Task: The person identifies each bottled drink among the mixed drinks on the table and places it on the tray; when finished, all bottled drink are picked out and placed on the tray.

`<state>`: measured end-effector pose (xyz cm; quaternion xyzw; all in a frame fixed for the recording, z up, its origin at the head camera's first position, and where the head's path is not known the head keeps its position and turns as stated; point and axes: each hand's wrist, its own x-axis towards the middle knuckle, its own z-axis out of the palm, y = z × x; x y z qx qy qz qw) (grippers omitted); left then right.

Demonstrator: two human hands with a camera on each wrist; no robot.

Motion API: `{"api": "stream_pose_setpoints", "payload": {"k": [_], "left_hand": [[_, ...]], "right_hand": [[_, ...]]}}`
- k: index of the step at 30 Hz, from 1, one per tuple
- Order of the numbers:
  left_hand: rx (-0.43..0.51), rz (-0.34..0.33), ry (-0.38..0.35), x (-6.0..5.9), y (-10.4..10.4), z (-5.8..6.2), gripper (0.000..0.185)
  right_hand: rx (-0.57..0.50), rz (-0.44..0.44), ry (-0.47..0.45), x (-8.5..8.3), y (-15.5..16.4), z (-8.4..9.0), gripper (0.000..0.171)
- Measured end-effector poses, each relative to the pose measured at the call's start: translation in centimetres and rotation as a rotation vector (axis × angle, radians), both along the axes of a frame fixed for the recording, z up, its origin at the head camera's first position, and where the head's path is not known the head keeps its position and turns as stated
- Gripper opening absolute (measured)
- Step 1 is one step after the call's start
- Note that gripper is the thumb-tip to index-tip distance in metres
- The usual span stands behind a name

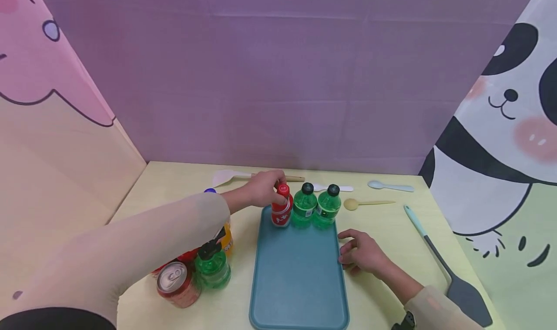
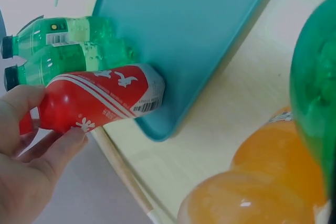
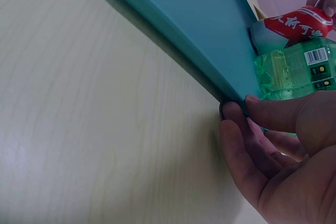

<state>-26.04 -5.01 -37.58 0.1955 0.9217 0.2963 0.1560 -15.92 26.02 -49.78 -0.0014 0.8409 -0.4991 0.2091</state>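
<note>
Left hand (image 1: 261,188) grips red bottle (image 1: 282,211): upright, cap up.

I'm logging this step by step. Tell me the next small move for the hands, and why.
Probably let go: the left hand grips the red bottle by its top, and the bottle stands upright on the teal tray beside two green bottles. The right hand touches the tray's edge, seemingly steadying it.

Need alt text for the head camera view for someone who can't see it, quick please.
The left hand grips the top of a red bottle standing at the far left of a teal tray, beside two green bottles. The right hand touches the tray's right edge. More drinks stand left of the tray, utensils lie behind and right.
</note>
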Motion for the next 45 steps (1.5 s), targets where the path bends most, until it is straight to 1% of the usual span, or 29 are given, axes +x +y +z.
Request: {"api": "stream_pose_setpoints", "payload": {"k": [3, 10, 14, 18, 23, 25, 27, 29, 32, 35, 38, 42, 45], "left_hand": [[0.007, 0.007, -0.037, -0.1, 0.0, 0.1, 0.033], [0.019, 0.012, -0.149, -0.5, -0.1, 1.3, 0.036], [0.032, 0.002, -0.182, -0.7, 0.1, 1.7, 0.035], [-0.003, -0.057, -0.163, -0.8, 0.1, 2.0, 0.038], [-0.076, -0.163, -0.163, -0.6, -0.3, 2.8, 0.055], [-0.081, -0.192, -0.170, -0.5, -0.5, 3.4, 0.059], [-0.069, -0.205, -0.167, -0.3, -0.8, 3.9, 0.060], [-0.038, -0.207, -0.149, 0.0, -1.3, 4.5, 0.057], [0.018, -0.186, -0.090, 0.4, -2.2, 5.6, 0.051], [0.067, -0.148, -0.015, 0.7, -3.4, 6.6, 0.047], [0.113, -0.108, 0.048, 1.1, -4.8, 7.3, 0.045], [0.155, -0.071, 0.127, 2.0, -7.1, 7.7, 0.043], [0.142, -0.038, 0.176, 3.0, -9.1, 7.5, 0.042]], "right_hand": [[0.000, -0.003, -0.002, 0.1, 0.0, 0.1, 0.054], [0.020, -0.013, -0.001, 0.2, -0.2, 0.4, 0.053], [0.029, -0.020, 0.000, 0.2, -0.3, 0.4, 0.052], [0.031, -0.025, -0.003, 0.2, -0.4, 0.4, 0.053], [0.034, -0.025, -0.006, 0.2, -0.4, 0.4, 0.054], [0.038, -0.025, -0.006, 0.2, -0.4, 0.4, 0.054], [0.040, -0.023, -0.005, 0.2, -0.4, 0.5, 0.054], [0.040, -0.023, -0.005, 0.3, -0.4, 0.6, 0.054], [0.038, -0.017, 0.000, 0.3, -0.4, 0.6, 0.054], [0.038, -0.014, 0.003, 0.3, -0.4, 0.5, 0.054], [0.042, -0.014, 0.007, 0.3, -0.3, 0.4, 0.054], [0.043, -0.016, 0.012, 0.3, -0.4, 0.4, 0.055], [0.041, -0.015, 0.016, 0.3, -0.4, 0.3, 0.055]]}}
